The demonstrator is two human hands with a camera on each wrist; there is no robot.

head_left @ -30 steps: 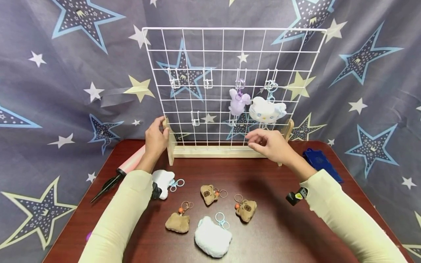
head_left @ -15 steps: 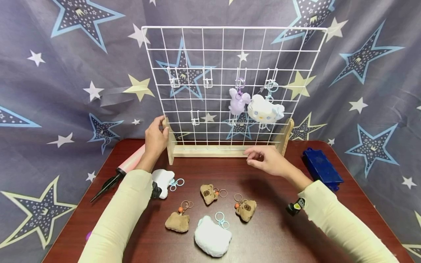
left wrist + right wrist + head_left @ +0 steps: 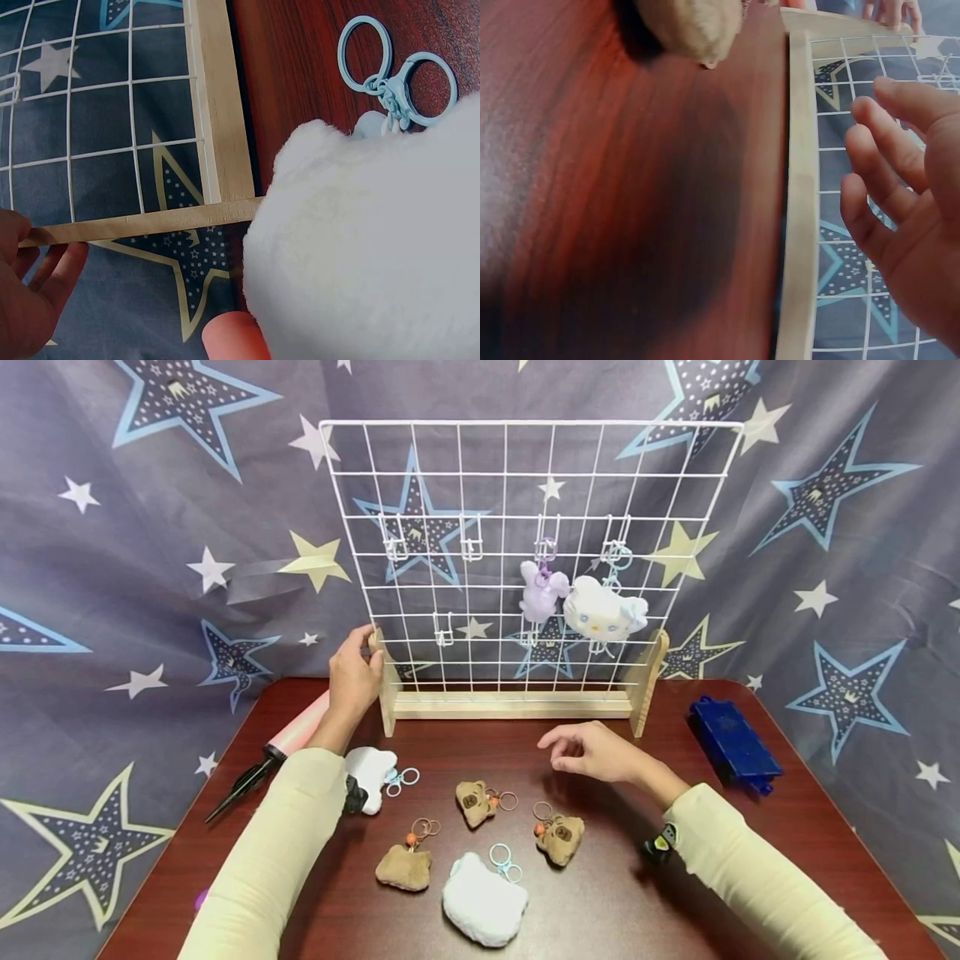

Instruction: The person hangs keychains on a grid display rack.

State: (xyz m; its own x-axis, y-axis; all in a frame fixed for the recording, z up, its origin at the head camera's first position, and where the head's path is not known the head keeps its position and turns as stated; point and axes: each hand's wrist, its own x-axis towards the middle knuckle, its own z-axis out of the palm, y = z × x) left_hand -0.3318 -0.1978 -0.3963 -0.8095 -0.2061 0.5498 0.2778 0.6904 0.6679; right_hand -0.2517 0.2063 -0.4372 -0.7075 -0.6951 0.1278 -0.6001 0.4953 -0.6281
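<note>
My left hand [image 3: 354,675] grips the top of the left wooden leg [image 3: 142,225] of a white wire grid rack [image 3: 506,473], thumb on one side and fingers on the other. Over the table in front of the rack hovers my right hand [image 3: 588,752], fingers loosely bent and holding nothing. A lilac mouse-eared keychain [image 3: 542,595] and a white cat plush keychain [image 3: 604,612] hang from hooks on the rack's right half. Brown capybara-like plush keychains [image 3: 476,802], [image 3: 561,841] and another brown plush keychain [image 3: 405,867] lie on the table, nearest the right hand.
White plush keychains [image 3: 486,902] with blue rings lie at the front and beside the left forearm, where one [image 3: 375,225] fills the left wrist view. A pink pump [image 3: 300,727] lies at left, a blue plastic box [image 3: 735,739] at right. Bare hooks [image 3: 471,547] stay on the rack.
My right hand has moved down and slightly left, away from below the white cat plush, which has swung slightly left on its hook. The left hand keeps its hold on the rack's leg.
</note>
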